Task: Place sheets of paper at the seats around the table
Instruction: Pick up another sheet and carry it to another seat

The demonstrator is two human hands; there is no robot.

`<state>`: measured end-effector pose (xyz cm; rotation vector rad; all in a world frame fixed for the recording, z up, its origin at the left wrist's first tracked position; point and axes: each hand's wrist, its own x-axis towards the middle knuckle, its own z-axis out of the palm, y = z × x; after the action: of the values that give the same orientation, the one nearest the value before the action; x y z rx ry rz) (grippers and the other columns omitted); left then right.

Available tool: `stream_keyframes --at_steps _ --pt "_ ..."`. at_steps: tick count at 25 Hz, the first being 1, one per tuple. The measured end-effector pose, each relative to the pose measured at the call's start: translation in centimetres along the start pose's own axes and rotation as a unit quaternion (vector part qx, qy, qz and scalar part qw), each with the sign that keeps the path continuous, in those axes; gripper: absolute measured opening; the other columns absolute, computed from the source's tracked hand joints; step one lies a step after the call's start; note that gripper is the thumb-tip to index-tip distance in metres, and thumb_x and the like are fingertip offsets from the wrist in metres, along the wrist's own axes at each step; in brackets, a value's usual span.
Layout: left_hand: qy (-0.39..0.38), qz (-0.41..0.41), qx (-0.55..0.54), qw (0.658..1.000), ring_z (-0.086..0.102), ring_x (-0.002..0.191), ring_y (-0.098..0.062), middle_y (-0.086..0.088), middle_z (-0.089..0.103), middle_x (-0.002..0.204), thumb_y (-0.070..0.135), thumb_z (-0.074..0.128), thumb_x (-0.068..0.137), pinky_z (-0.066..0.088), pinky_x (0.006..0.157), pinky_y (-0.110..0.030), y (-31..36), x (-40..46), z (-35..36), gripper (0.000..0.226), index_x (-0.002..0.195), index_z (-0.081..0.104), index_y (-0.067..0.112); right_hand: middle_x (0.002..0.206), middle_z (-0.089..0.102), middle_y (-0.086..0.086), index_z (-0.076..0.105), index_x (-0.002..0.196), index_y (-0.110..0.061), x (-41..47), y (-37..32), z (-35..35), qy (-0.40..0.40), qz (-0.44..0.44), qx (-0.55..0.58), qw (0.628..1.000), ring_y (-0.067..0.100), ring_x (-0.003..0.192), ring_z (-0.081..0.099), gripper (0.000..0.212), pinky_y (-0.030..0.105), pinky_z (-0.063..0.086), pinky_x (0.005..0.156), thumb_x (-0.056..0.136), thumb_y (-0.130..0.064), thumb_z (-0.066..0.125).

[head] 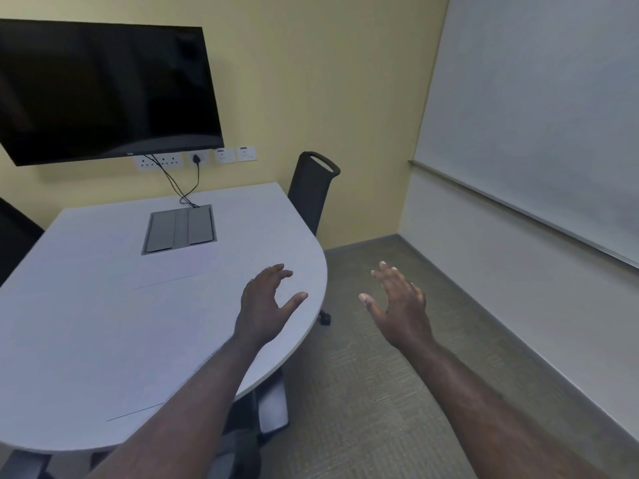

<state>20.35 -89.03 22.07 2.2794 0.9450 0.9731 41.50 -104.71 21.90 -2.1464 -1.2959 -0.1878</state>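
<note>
The white table [86, 340] fills the left half of the view. A white sheet of paper [179, 267] lies flat just in front of the table's cable box, only its near edge showing as a thin line. A second sheet [138, 375] lies nearer to me, hard to tell from the tabletop. My left hand [266, 300] hovers over the table's rounded right end, fingers spread and empty. My right hand [401, 305] hangs over the carpet beside the table, also spread and empty. A black chair [313, 191] stands at the table's far right side.
A grey cable box [179, 229] is set into the tabletop, with black cables running up to wall sockets [197, 159]. A dark screen [103, 91] hangs on the yellow wall. Part of another dark chair [14, 240] shows at the left edge. A whiteboard [539, 115] covers the right wall.
</note>
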Motion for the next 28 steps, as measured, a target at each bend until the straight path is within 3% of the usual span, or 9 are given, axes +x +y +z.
stream_keyframes --at_steps 16,28 --pt "-0.047 0.023 0.000 0.999 0.041 0.135 -0.014 0.006 0.050 0.144 0.055 0.063 0.083 0.033 0.112 -0.044 -0.7 16.7 16.2 0.051 0.125 0.058 0.026 0.158 0.033 -0.006 0.047 0.140 -0.028 14.5 14.7 3.3 -0.009 0.049 -0.033 0.998 0.015 0.148 0.026 0.053 0.044 0.019 0.116 0.092 -0.048 0.056" --pt "-0.027 0.018 0.021 0.999 0.038 0.135 -0.011 0.009 0.051 0.141 0.059 0.060 0.081 0.028 0.109 -0.034 -5.0 30.8 22.1 0.053 0.124 0.057 0.028 0.159 0.032 -0.006 0.047 0.141 -0.028 30.3 19.4 8.6 -0.020 0.053 -0.012 0.998 0.015 0.148 0.024 0.053 0.045 0.017 0.117 0.092 -0.047 0.056"
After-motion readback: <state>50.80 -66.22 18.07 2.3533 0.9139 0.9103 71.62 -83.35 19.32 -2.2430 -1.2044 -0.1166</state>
